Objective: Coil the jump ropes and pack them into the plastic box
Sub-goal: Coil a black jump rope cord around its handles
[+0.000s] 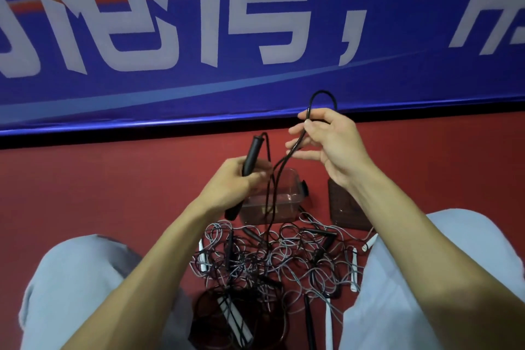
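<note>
Right, the black jump rope (322,92) is hanging up in the air in front of the person, above the box. One handle (251,155) is pointing up and slightly right, its long axis close to upright. A second black handle end (232,212) is poking out below the same fist, aimed down and left. From the top handle the cord is arching over and dropping. Another strand is rising to a narrow loop that is standing upright above the right hand, and the rest is trailing down into the tangled pile (272,258) on the floor.

The clear plastic box (287,204) is sitting open on the red floor (113,193), just beyond the pile, with a dark lid (345,210) lying beside it to the right. A second, darker tub (199,307) is sitting near the bottom edge, holding a coil with white handles. A blue banner (255,23) with big white characters is filling the wall behind. Grey trouser knees (71,278) are framing the pile on either side.

The left hand (233,179) is clamping its curled fingers round the handles, palm turned inward. The right hand (329,145) is raised higher, pinching the cord between thumb and forefinger just under the loop, its other fingers spreading loosely leftward, a little blurred.
</note>
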{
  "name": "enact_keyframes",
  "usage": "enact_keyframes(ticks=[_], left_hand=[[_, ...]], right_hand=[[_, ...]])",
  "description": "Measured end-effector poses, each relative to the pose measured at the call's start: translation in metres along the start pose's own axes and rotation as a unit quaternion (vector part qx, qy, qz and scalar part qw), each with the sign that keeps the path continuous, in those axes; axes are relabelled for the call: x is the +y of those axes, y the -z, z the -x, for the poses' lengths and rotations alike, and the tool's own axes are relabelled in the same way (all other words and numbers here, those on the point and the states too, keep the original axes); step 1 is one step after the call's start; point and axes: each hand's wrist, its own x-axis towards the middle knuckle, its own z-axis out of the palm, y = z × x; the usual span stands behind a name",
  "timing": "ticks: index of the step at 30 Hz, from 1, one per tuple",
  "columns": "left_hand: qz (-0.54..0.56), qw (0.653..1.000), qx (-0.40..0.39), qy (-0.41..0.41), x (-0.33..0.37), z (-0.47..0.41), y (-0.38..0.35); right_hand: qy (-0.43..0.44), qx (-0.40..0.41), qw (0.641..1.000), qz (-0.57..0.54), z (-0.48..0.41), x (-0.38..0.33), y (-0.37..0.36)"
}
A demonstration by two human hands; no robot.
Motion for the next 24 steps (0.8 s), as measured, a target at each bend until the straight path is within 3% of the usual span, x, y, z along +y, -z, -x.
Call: enact_keyframes(ticks=[3,5,9,14,18,24], left_hand=[[-0.027,0.995,-0.095,-0.025,0.005,0.005,-0.005],[0.015,0.992,-0.126,-0.022,0.006,0.007,-0.01],[0.111,0.991,-0.075,-0.019,0.01,0.008,-0.019],[0.054,0.996,0.004,-0.065,0.006,0.003,-0.019],[0.035,0.997,-0.011,-0.073,0.007,0.006,-0.018],[0.046,0.995,-0.055,-0.073,0.017,0.014,-0.017]], right_hand=[[-0.033,0.028,0.995,-0.093,-0.005,-0.003,0.007],[-0.056,0.046,0.986,-0.152,-0.007,-0.005,0.01],[-0.087,0.058,0.958,-0.266,-0.008,-0.008,0.014],[-0.111,0.033,0.948,-0.296,-0.004,-0.01,0.01],[-0.117,0.022,0.951,-0.285,-0.003,-0.008,0.005],[-0.122,0.066,0.94,-0.311,-0.006,-0.005,0.006]])
